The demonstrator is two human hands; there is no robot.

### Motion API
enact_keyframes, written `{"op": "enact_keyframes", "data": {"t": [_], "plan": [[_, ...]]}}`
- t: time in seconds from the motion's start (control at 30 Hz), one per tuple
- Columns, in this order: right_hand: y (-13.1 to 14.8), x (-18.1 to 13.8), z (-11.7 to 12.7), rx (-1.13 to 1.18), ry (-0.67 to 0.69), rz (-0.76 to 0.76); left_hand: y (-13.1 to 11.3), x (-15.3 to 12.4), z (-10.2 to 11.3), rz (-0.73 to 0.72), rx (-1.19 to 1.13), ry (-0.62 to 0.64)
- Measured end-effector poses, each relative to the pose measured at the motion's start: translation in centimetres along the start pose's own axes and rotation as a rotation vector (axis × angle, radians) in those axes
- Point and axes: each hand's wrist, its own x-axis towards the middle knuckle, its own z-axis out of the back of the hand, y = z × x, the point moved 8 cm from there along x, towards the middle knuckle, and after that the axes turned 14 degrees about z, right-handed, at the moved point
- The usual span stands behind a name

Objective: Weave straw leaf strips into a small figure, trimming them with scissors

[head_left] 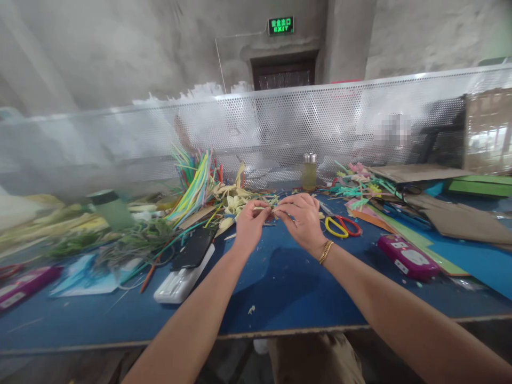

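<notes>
My left hand [251,224] and my right hand [301,217] meet above the middle of the blue table [276,288]. Thumb and fingers of each are pinched together, tip to tip, around something small and pale that is too fine to make out. A gold bracelet [326,252] circles the right wrist. Pale yellow husk-like petals [234,205] lie just beyond the left hand. Close to the right hand rest scissors [336,228] with yellow and red handles.
Colourful fuzzy stems [196,186] stand bundled behind a black phone [194,247] and white case [170,288]. A glass bottle [309,173] stands before the perforated metal screen [228,133]. At right are a purple device [408,257] and cardboard [468,221].
</notes>
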Motion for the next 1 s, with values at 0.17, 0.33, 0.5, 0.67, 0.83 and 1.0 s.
{"op": "enact_keyframes", "data": {"t": [0.17, 0.33, 0.5, 0.67, 0.83, 1.0], "plan": [[0.1, -0.1, -0.2, 0.010, 0.006, -0.018, -0.1, -0.3, -0.1, -0.006, -0.006, -0.026], [0.3, 0.0, -0.5, 0.031, 0.030, -0.028, 0.2, -0.4, -0.2, 0.005, -0.007, -0.049], [0.6, 0.0, -1.1, 0.076, 0.061, -0.047, 0.5, -0.2, -0.5, -0.022, 0.001, -0.011], [-0.1, -0.3, -1.5, 0.124, 0.057, -0.101, 0.8, 0.0, -0.1, 0.002, 0.022, -0.038], [-0.6, -0.3, -2.1, 0.301, 0.044, -0.075, 1.4, 0.8, 0.6, 0.018, 0.061, -0.053], [-0.9, -0.4, -2.1, 0.339, -0.005, -0.086, 1.5, 0.9, 0.5, 0.031, 0.037, -0.043]]}}
